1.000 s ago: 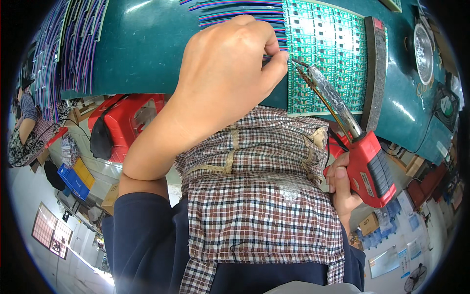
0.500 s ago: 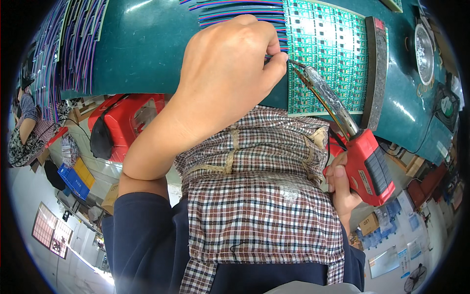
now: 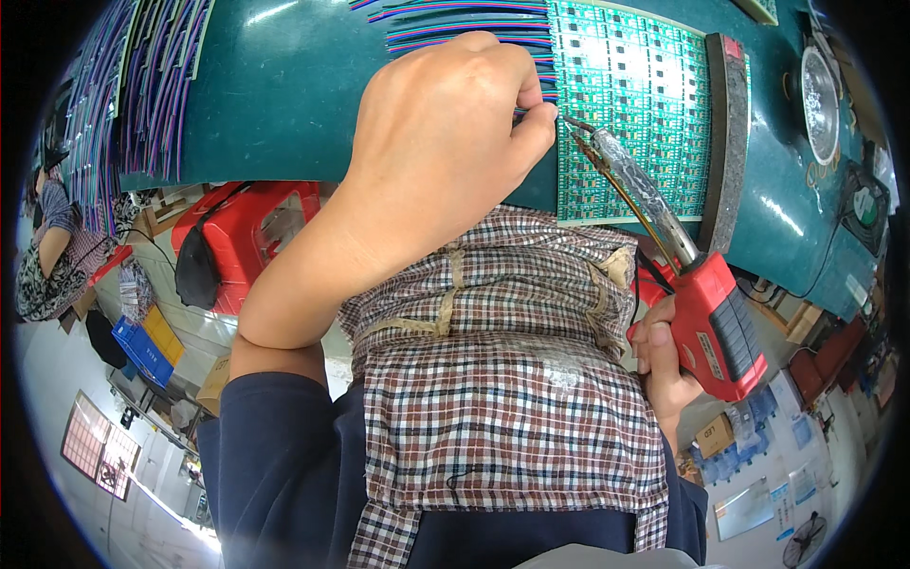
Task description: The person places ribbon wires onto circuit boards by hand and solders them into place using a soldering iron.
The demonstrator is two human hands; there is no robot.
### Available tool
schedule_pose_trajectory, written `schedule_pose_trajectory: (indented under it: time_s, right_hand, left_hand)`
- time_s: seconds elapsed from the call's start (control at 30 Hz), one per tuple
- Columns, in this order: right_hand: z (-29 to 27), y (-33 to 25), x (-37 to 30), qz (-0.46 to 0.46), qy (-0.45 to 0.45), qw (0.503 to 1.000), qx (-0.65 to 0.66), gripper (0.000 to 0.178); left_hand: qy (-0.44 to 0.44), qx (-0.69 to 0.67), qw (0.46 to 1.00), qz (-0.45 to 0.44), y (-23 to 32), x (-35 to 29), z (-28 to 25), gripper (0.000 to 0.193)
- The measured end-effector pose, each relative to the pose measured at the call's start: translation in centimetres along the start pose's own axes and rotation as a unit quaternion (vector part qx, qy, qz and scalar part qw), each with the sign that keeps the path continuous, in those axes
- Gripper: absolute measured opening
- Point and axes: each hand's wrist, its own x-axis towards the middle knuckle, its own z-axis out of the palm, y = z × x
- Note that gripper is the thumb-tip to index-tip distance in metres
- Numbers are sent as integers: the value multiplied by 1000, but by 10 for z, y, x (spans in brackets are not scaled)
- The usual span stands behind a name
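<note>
My left hand (image 3: 441, 128) is closed in a pinch at the left edge of a green circuit board panel (image 3: 635, 123). Thin coloured wires (image 3: 469, 33) run in a row from that edge, and the fingers grip wire ends there, mostly hidden behind the hand. My right hand (image 3: 666, 365) is wrapped round the handle of a red and black soldering gun (image 3: 711, 322). Its metal barrel slants up and left, with a thin solder feed tube alongside. The dark tip is over the board's left edge, a little right of my left thumb.
A dark bar (image 3: 726, 142) lies along the panel's right side. Bundles of wired boards (image 3: 152, 85) hang over the green table's (image 3: 275, 104) left end. A metal bowl (image 3: 820, 104) and small fan (image 3: 863, 206) stand right. Below are a red stool (image 3: 227, 247) and another person's arm (image 3: 54, 247).
The soldering gun has shifted very slightly right and down, its tip a touch farther from my left fingertips. My left hand has barely moved and keeps its pinch.
</note>
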Motion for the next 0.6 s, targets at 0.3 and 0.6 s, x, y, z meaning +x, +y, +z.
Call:
schedule_pose_trajectory:
  time_s: [0.3,0.6]
  right_hand:
    - [1,1,1,-4,27,1000,7,12]
    - [0,1,-2,6,23,998,61,18]
  left_hand:
    - [2,3,1000,2,0,-1,1,17]
    - [-1,5,1000,1,0,-3,2,18]
